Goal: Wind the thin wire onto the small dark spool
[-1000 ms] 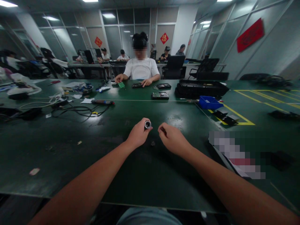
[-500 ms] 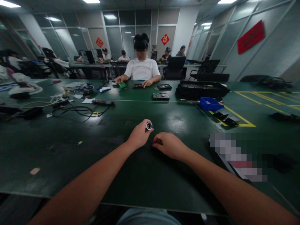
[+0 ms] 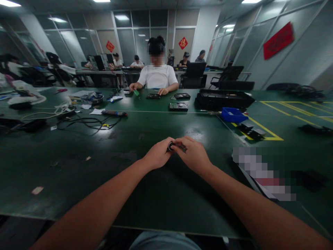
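My left hand (image 3: 159,154) is closed around a small round tube (image 3: 170,146) with a silvery rim and a dark opening. The tube's open end faces me, and the fist hides most of its body. Right beside it, my right hand (image 3: 191,151) has its thumb and fingers pinched together at the opening. Something tiny may sit between those fingertips, but I cannot make it out. Both hands meet a little above the green table (image 3: 145,121).
Across the table a person in a white shirt (image 3: 157,77) handles a green board (image 3: 136,93). Hard drives (image 3: 178,106), a black tray (image 3: 225,99) and a blue bin (image 3: 232,114) lie beyond my hands. Cables (image 3: 88,122) and an electric screwdriver (image 3: 114,113) are at left.
My right hand has moved up and left to the tube's opening, its fingertips now touching there. My left hand has shifted slightly right and down with the tube.
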`<act>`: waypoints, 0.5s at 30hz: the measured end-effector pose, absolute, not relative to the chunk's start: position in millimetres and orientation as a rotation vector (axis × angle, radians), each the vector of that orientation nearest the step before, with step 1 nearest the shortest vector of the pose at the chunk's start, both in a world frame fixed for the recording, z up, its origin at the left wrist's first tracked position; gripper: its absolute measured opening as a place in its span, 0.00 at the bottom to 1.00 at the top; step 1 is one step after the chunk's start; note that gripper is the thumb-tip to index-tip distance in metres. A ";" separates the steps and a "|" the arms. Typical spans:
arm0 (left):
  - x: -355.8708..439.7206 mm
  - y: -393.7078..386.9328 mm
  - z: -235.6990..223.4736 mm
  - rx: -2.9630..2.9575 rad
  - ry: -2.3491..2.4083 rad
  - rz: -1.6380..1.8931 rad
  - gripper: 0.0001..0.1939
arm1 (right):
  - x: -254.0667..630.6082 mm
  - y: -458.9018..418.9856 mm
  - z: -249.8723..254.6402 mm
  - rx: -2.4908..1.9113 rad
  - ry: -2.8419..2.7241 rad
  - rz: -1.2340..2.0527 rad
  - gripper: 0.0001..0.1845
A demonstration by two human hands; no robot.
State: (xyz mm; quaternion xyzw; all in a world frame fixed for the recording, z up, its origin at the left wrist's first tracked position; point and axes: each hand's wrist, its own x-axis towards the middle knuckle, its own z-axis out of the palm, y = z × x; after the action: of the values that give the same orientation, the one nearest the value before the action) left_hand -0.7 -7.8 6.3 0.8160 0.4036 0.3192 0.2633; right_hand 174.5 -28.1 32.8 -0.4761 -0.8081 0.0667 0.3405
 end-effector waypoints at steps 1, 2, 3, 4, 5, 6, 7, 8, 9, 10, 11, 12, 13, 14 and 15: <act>-0.4 -8.2 6.5 2.210 1.084 0.864 0.11 | 174.5 -27.6 32.9 -1.250 -2.092 0.164 0.07; -0.3 -8.6 6.7 2.211 1.087 0.864 0.11 | 174.6 -27.3 33.0 -1.263 -2.079 0.154 0.07; -0.4 -8.9 7.2 2.212 1.095 0.861 0.11 | 174.7 -27.1 33.3 -1.277 -2.067 0.146 0.07; -0.6 -9.1 7.7 2.211 1.106 0.858 0.11 | 174.9 -27.0 33.5 -1.290 -2.056 0.142 0.07; -0.8 -9.3 8.3 2.212 1.117 0.856 0.11 | 175.1 -27.0 33.6 -1.303 -2.045 0.140 0.08; -1.1 -9.5 8.9 2.214 1.127 0.854 0.11 | 175.4 -27.0 33.7 -1.312 -2.035 0.138 0.08; -1.2 -9.7 9.5 2.219 1.134 0.854 0.11 | 175.7 -26.9 33.7 -1.317 -2.028 0.136 0.08; -1.3 -10.0 10.1 2.228 1.135 0.852 0.11 | 175.9 -26.9 33.6 -1.320 -2.025 0.133 0.09; -1.3 -10.3 10.5 2.240 1.130 0.848 0.11 | 176.1 -26.8 33.5 -1.321 -2.026 0.132 0.09; -1.2 -10.6 10.9 2.254 1.121 0.841 0.11 | 176.2 -26.9 33.5 -1.322 -2.028 0.132 0.09; -1.0 -11.0 11.2 2.267 1.109 0.830 0.11 | 176.1 -27.0 33.6 -1.323 -2.032 0.133 0.09; -0.8 -11.3 11.5 2.278 1.098 0.820 0.11 | 176.0 -27.4 33.8 -1.323 -2.037 0.134 0.09; -0.7 -11.5 11.6 2.283 1.094 0.816 0.11 | 175.8 -27.9 34.1 -1.325 -2.038 0.135 0.09; -0.6 -11.5 11.7 2.279 1.099 0.816 0.11 | 175.7 -28.5 34.5 -1.325 -2.034 0.140 0.09; -0.6 -11.3 11.6 2.264 1.112 0.825 0.11 | 175.6 -29.2 35.0 -1.322 -2.026 0.151 0.09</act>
State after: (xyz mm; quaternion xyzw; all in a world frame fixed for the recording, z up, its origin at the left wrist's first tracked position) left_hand -0.6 -11.3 11.6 0.8279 0.4065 0.3018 0.2413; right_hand 175.6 -29.2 35.0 -0.5107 -0.7827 0.0585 0.3510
